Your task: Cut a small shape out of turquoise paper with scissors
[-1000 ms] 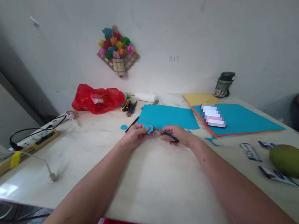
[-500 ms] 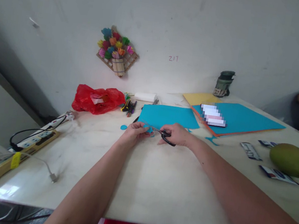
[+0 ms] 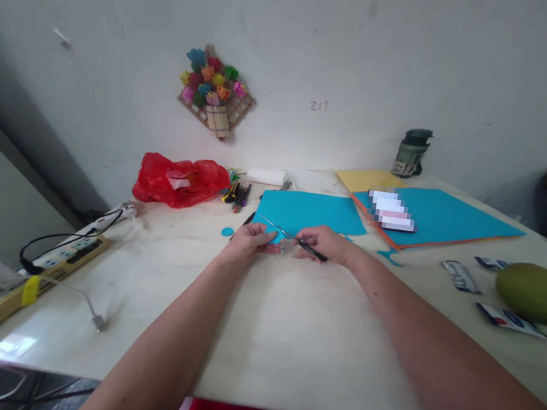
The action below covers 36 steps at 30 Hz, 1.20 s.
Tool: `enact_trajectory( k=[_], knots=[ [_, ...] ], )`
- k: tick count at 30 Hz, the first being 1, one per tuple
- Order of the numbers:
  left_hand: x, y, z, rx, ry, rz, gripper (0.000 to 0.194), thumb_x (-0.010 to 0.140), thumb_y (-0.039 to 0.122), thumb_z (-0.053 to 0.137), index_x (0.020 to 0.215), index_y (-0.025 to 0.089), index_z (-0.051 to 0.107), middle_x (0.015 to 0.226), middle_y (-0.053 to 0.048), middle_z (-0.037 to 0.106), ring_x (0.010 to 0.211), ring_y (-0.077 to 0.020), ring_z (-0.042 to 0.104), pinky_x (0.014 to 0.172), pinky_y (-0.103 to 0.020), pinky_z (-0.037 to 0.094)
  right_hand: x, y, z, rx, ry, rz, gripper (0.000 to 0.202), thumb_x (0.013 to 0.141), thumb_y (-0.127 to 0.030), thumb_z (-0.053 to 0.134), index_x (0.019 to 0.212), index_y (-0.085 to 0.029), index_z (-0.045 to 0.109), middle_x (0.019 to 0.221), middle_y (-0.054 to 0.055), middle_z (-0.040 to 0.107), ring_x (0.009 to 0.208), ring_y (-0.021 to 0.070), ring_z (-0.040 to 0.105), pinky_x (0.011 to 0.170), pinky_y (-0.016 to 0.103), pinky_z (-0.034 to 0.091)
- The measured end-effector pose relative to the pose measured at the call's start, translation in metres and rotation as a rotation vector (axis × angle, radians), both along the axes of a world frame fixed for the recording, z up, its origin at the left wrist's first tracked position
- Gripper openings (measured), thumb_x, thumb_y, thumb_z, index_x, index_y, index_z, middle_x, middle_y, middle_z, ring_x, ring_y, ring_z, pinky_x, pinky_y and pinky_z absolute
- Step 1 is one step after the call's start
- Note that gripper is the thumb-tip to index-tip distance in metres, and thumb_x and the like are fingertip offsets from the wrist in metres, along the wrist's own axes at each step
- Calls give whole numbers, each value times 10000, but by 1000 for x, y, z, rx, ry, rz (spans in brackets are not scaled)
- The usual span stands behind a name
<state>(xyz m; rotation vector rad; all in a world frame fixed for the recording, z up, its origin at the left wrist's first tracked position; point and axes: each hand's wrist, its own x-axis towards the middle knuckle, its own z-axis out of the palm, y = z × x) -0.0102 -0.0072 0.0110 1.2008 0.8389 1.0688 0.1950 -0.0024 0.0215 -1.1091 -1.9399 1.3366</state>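
Note:
Pinched in my left hand (image 3: pixel 250 238) is a small piece of blue paper (image 3: pixel 277 236). My right hand (image 3: pixel 325 244) is closed round the black handles of a pair of scissors (image 3: pixel 311 249). Their thin blades point left and cross over the blue piece at my left fingertips. Behind both hands lies a larger blue sheet (image 3: pixel 310 211) with a ragged front edge. A small blue paper disc (image 3: pixel 227 232) rests left of my left hand, and a curled blue scrap (image 3: pixel 389 256) lies to the right of my right hand.
A phone (image 3: pixel 391 211) lies on stacked coloured sheets (image 3: pixel 458 219). At the right are a green mango (image 3: pixel 538 294) and small packets (image 3: pixel 513 320). A red plastic bag (image 3: pixel 180 183), several pens (image 3: pixel 241 199) and a power strip (image 3: pixel 65 255) occupy the left. A bottle (image 3: pixel 411 154) stands at the back.
The scissors have turned in my right hand, their handles now looking edge-on and nearly closed together. The blades have shifted over the blue piece. My left hand has barely moved.

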Motion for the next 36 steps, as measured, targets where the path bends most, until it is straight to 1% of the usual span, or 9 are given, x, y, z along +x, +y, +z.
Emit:
enact_trajectory(
  k=[3,7,13,17,21,27,32,36],
  knots=[
    [1,0,1,-9,-7,-2,265,591,293,748,687,124,569,599,-24,642,519,-152,617,592,-291,501,0,1,-2,-15,18,-6,425,546,-449,704,831,-150,603,513,-56,494,373,33,345,364,186,266],
    [0,-1,1,-17,-10,-11,265,598,303,742,682,127,563,602,-33,650,526,-163,624,606,-305,502,1,1,-2,-22,10,-6,400,562,-438,700,819,-149,601,492,-61,476,366,35,359,359,182,271],
    [0,-1,1,-17,-34,-30,241,617,295,729,672,118,575,613,-40,647,518,-164,621,604,-308,501,1,-2,2,-29,7,-4,384,573,-427,696,815,-143,603,502,-59,478,367,33,355,360,188,259],
    [0,-1,1,-1,-58,-51,221,633,281,718,677,110,585,650,-48,651,555,-168,632,619,-303,504,1,-3,4,-17,-8,4,363,585,-411,686,806,-137,601,486,-65,461,365,32,349,360,186,259],
    [0,-1,0,-7,-66,-65,224,639,279,715,693,112,577,677,-64,662,576,-175,640,619,-296,507,1,-2,2,-22,0,4,363,590,-390,686,832,-131,603,497,-62,472,370,30,345,359,184,254],
    [0,0,-2,-2,-73,-66,243,637,284,720,719,111,569,670,-59,659,565,-168,639,614,-288,511,1,-1,1,-35,8,-1,374,582,-381,692,846,-126,619,488,-60,475,366,29,346,357,181,253],
    [0,0,-1,-9,-75,-68,247,644,285,716,714,111,555,657,-51,655,568,-170,643,616,-287,512,2,0,0,-45,36,9,392,579,-394,684,853,-118,635,461,-63,466,353,28,342,348,177,234],
    [0,-1,0,-12,-81,-73,241,651,275,711,712,111,545,659,-57,660,562,-168,642,612,-284,511,2,2,-2,-47,40,45,411,593,-420,668,882,-128,649,445,-68,453,355,34,357,351,177,246]
  ],
)
